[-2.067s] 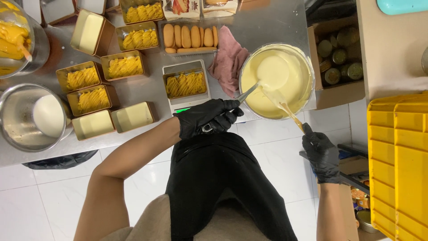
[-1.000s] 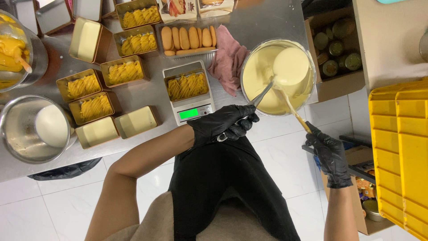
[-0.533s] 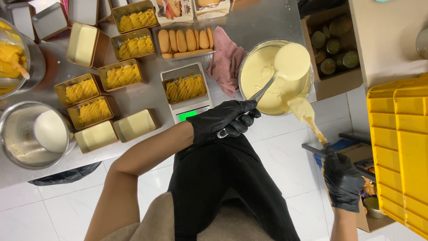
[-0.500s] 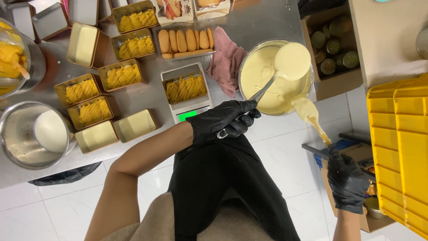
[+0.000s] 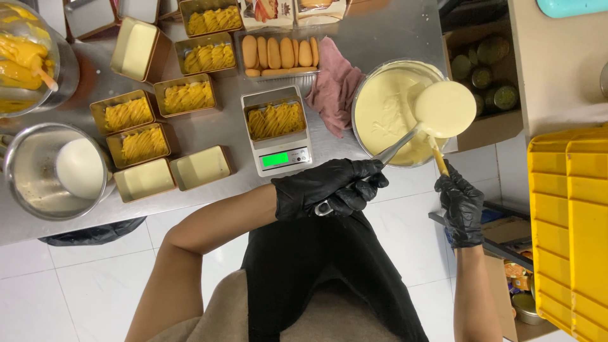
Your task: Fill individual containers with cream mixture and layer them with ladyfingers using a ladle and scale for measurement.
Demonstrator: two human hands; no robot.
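spatula back over bowl, right hand raised

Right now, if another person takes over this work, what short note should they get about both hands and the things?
Left hand, black glove: shut on the metal handle that runs to the bowl of cream.
Right hand, black glove: shut on the spatula, its blade loaded with cream and raised over the bowl's right rim.
Scale: display lit, one box with yellow strips on it, no cream on top.
Done: two boxes with a smooth cream top near the table edge.
Left: several more boxes of yellow strips uncovered.
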